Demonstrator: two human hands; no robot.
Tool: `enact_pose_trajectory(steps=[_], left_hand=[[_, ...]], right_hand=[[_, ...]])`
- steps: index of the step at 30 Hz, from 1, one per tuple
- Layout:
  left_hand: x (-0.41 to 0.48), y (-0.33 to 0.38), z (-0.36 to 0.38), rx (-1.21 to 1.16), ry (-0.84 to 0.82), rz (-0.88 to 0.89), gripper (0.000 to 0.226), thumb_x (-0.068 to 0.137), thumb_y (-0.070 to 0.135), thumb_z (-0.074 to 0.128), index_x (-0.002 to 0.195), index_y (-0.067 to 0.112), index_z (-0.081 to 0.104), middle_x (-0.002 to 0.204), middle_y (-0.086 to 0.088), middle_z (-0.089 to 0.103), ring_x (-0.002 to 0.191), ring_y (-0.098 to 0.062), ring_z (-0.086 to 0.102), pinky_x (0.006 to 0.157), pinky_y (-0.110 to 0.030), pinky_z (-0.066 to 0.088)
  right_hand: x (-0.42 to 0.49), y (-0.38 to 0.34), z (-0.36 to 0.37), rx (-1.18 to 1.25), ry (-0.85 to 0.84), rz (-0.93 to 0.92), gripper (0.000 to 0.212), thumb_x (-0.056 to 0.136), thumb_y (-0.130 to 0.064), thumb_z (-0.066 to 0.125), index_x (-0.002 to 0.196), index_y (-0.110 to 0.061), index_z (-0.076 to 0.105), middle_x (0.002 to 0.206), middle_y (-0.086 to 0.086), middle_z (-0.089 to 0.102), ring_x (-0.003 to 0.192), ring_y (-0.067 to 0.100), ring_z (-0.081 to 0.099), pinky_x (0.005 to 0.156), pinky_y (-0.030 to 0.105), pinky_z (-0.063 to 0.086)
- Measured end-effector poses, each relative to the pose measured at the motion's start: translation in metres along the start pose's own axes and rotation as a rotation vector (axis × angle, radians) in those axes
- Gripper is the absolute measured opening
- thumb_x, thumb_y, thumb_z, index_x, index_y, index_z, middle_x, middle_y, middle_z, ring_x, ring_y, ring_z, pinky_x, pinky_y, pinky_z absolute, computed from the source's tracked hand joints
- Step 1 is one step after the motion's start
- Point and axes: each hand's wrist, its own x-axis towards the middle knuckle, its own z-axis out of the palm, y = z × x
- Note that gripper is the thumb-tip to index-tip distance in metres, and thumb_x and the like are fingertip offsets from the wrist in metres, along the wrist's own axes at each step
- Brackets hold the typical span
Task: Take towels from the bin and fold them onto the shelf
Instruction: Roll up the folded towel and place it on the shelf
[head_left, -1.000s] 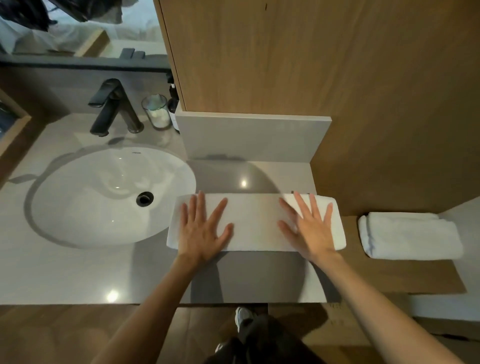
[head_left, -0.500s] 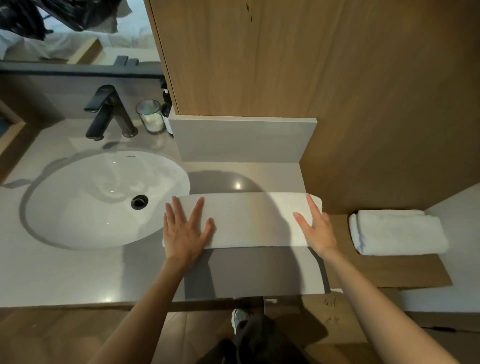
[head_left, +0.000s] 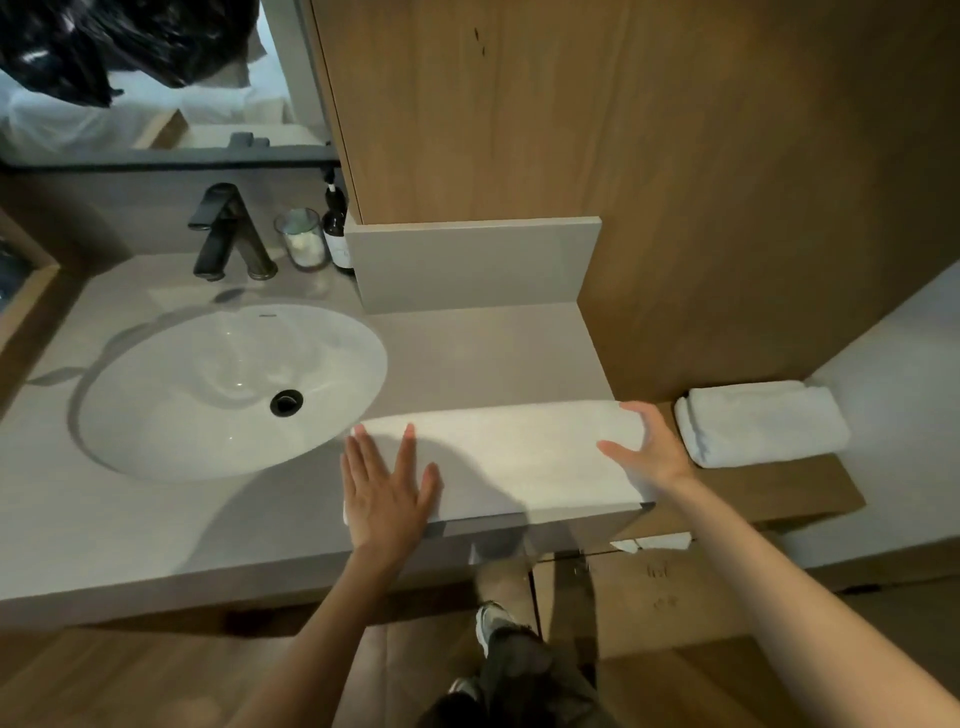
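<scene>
Vanity counter (head_left: 156, 519): left hand (head_left: 387, 493) presses towel (head_left: 519, 457)

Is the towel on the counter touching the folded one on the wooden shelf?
Apart. The head view shows a strip of wooden shelf between the flat towel and the folded towel.
</scene>
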Motion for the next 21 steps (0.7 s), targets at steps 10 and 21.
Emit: enact_pose_trajectory(steps=[10, 21], left_hand=[[-0.045, 0.014, -0.016, -0.026, -0.173, 0.04, 0.07, 0.097, 0.056, 0.016, 0.151, 0.015, 0.03, 0.149, -0.041, 0.013, 0.137, -0.059, 0.016, 0.11, -0.068, 0.02], [-0.021, 0.18, -0.208, -0.653, -0.26, 0.749, 0.068, 0.078, 0.044, 0.076, 0.138, 0.031, 0.046, 0.128, 0.015, 0.055, 0.116, -0.004, 0.053, 0.091, -0.02, 0.044]], right_hand=[[-0.078, -0.033, -0.042, -0.02, 0.081, -0.257, 0.049, 0.085, -0.016, 0.073, 0.122, -0.028, 0.042, 0.122, -0.01, 0.045, 0.113, 0.01, 0.043, 0.092, 0.029, 0.043], [-0.183, -0.134, -0.158, -0.266, 0.138, -0.765, 0.034, 0.097, -0.04, 0.052, 0.13, -0.042, 0.042, 0.13, -0.01, 0.049, 0.116, 0.007, 0.049, 0.096, 0.022, 0.044]])
